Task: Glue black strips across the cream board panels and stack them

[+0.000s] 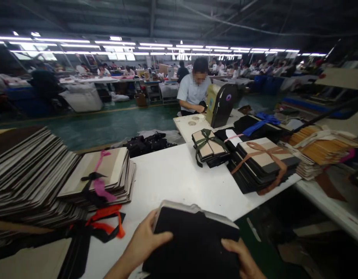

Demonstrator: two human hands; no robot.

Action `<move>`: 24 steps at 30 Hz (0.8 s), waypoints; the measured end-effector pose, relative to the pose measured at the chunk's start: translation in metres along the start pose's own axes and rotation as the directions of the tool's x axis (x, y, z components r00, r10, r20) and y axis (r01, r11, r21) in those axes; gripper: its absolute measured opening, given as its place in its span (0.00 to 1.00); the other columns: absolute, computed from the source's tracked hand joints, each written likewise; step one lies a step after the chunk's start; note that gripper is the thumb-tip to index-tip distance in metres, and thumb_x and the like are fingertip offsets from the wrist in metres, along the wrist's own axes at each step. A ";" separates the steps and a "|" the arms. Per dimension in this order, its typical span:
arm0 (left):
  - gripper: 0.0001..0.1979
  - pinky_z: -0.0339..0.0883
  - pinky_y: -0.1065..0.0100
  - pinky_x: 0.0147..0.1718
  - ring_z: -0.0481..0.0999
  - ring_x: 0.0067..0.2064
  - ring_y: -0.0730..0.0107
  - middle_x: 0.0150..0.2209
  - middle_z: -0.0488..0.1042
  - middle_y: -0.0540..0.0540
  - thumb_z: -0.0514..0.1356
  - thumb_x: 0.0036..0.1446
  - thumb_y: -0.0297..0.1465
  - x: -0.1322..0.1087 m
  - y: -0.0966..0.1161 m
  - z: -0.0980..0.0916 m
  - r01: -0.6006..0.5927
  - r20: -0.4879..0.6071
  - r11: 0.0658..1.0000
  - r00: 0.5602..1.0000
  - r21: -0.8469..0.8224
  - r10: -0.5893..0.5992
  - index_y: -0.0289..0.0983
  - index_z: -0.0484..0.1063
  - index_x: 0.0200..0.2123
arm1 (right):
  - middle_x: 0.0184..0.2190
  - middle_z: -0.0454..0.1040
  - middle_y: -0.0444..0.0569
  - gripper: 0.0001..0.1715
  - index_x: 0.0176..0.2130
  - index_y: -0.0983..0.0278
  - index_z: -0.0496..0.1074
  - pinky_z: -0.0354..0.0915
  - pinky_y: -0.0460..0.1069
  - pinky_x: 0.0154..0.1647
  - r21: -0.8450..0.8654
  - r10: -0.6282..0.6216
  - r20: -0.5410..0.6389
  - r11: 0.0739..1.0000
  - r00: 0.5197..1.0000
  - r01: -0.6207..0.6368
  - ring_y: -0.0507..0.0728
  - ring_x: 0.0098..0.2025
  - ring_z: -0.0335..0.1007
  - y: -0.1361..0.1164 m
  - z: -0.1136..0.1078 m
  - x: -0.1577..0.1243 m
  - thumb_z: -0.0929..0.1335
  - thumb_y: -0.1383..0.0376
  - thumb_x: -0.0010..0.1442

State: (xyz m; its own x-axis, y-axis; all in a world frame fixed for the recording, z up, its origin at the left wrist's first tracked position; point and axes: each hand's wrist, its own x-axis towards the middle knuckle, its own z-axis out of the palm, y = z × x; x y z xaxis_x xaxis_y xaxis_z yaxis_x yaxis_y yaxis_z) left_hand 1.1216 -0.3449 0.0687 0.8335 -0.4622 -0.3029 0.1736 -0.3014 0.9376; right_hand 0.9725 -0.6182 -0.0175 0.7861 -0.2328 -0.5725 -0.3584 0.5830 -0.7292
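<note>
Both my hands grip a stack of black fabric panels [196, 244] with a pale edge along its far side. My left hand [148, 238] wraps the left side, its thumb lying on the black top. At the right side my right hand [239, 254] holds on, thumb on top and the other fingers hidden beneath. The stack is above the near edge of a white table [161, 178]. To the left sits a pile of beige panels [88, 170] tied with pink and black strips, and an orange ribbon [109, 221] lies near my left hand.
A tall pile of layered panels [30, 174] fills the left. Tied bundles, one with a green ribbon [207, 141] and one with a brown ribbon [266, 151], stand at the right. Beyond, a person [193, 87] works behind a machine [221, 104]. Black items [149, 143] lie past the table.
</note>
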 end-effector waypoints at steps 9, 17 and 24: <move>0.44 0.58 0.58 0.58 0.66 0.60 0.53 0.61 0.64 0.38 0.68 0.48 0.36 0.204 0.084 0.125 -0.053 -0.041 0.978 0.997 0.202 0.062 0.38 0.53 0.65 | 0.39 0.81 0.52 0.34 0.43 0.66 0.77 0.75 0.57 0.45 0.406 -0.013 -0.546 0.870 0.838 0.279 0.66 0.43 0.78 -0.044 -0.071 0.098 0.80 0.62 0.34; 0.48 0.66 0.58 0.52 0.69 0.58 0.47 0.66 0.54 0.25 0.68 0.49 0.41 0.174 -0.011 0.186 0.284 0.119 0.957 0.950 0.053 -0.288 0.30 0.49 0.66 | 0.47 0.79 0.53 0.41 0.50 0.65 0.74 0.75 0.55 0.44 0.422 0.001 -0.622 0.843 0.783 0.333 0.66 0.48 0.76 -0.041 -0.069 0.126 0.80 0.61 0.35; 0.47 0.64 0.56 0.57 0.69 0.58 0.51 0.63 0.61 0.35 0.66 0.50 0.46 0.189 -0.019 0.226 0.239 0.286 0.948 0.942 -0.212 -0.174 0.40 0.46 0.66 | 0.43 0.80 0.53 0.45 0.51 0.67 0.73 0.75 0.56 0.43 0.362 -0.020 -0.659 0.868 0.752 0.341 0.64 0.41 0.78 -0.056 -0.074 0.126 0.81 0.62 0.32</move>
State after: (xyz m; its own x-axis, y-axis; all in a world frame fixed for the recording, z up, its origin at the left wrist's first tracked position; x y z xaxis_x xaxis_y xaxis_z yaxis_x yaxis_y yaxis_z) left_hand 1.1570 -0.6154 -0.0447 0.6053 -0.6216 -0.4972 0.4749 -0.2193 0.8523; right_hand 1.0544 -0.7380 -0.0768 0.2664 -0.6999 -0.6627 0.1392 0.7083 -0.6921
